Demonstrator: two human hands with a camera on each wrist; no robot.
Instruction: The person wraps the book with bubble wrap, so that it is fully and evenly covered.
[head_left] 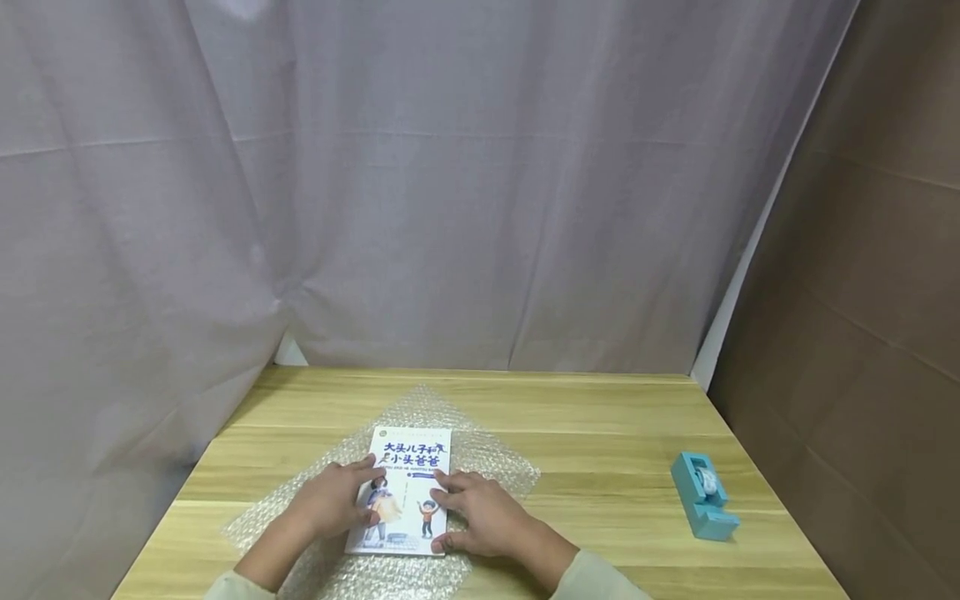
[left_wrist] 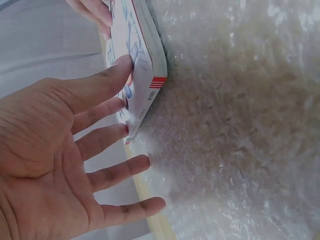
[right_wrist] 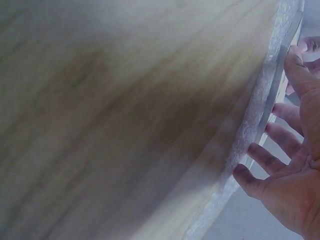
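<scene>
A white paperback book point(head_left: 408, 492) with blue Chinese lettering and cartoon figures lies face up on a sheet of bubble wrap point(head_left: 375, 575). Spread along the book's left side, my left hand point(head_left: 330, 500) touches the cover with thumb and fingertips. In the left wrist view, those fingers are nearly straight beside the spine, and the outer two reach past the book over the wrap. My right hand point(head_left: 487, 512) rests on the right edge of the cover, its thumb near the lower corner. From the right wrist view its fingers point(right_wrist: 267, 160) look only slightly bent.
A turquoise tape dispenser point(head_left: 703, 496) with a roll of clear tape stands on the right of the wooden table point(head_left: 600, 467). Grey curtain cloth point(head_left: 480, 208) hangs behind the table, and a brown panel point(head_left: 862, 333) borders its right side.
</scene>
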